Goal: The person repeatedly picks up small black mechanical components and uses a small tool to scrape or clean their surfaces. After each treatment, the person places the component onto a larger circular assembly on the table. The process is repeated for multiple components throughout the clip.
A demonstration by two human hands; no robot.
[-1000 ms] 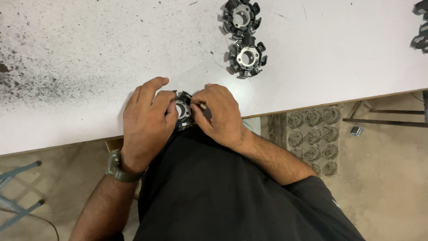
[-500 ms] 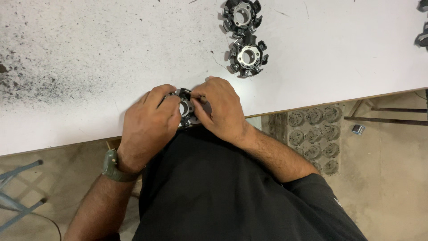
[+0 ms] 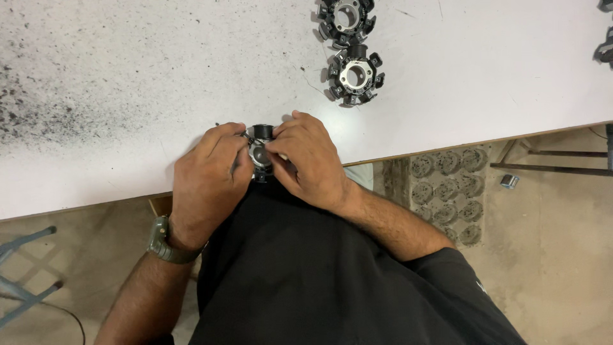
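A small round metal part with black toothed segments [image 3: 260, 152] sits at the near edge of the white table [image 3: 159, 76], mostly covered by my hands. My left hand [image 3: 207, 182] grips its left side, and a thin dark wire or pin shows at the fingertips. From the right, my right hand [image 3: 306, 163] closes over it, fingers pinching the top. Two like parts lie farther back: one [image 3: 355, 75] in the middle and another [image 3: 345, 18] at the top edge.
Black specks cover the table's left area [image 3: 38, 108]. Another dark part [image 3: 604, 48] shows at the right edge. Below the table on the floor lies a tray of round grey pieces [image 3: 447, 191]. A blue-grey frame [image 3: 25, 281] stands at lower left.
Both hands stay on the part at the table's edge. The left fingers have shifted slightly, baring more of the part's top between the hands.
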